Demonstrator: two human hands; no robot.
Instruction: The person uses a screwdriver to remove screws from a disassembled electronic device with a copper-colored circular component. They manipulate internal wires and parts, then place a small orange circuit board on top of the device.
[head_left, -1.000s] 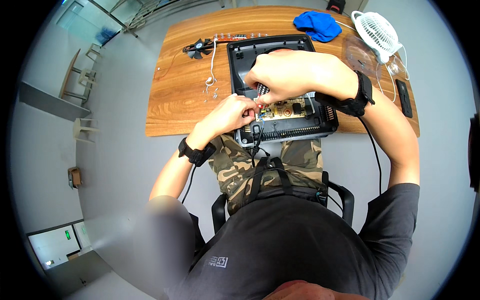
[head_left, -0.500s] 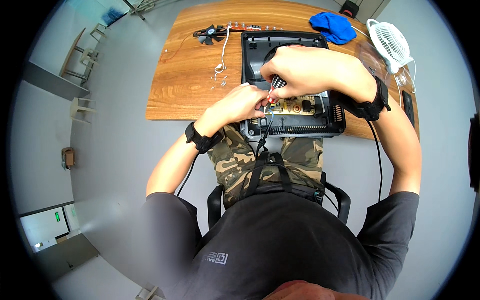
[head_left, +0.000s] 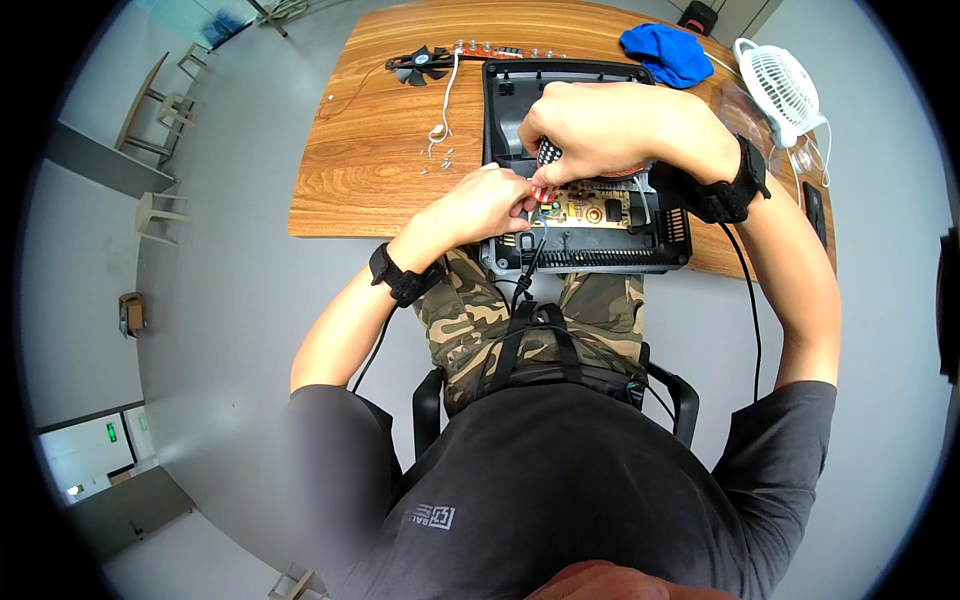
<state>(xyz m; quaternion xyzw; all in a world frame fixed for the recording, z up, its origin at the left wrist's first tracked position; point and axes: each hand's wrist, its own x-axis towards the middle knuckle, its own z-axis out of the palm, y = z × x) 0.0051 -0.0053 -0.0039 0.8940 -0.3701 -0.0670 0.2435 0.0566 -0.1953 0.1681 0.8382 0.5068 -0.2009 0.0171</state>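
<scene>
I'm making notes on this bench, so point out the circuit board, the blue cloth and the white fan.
Circuit board [head_left: 578,213], head view: its tan face, near the middle.
Blue cloth [head_left: 668,56], head view: middle of its crumpled top.
White fan [head_left: 779,84], head view: its round grille.

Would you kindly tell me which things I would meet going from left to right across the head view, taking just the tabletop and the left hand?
Small black fan → left hand → circuit board → blue cloth → white fan.
</scene>
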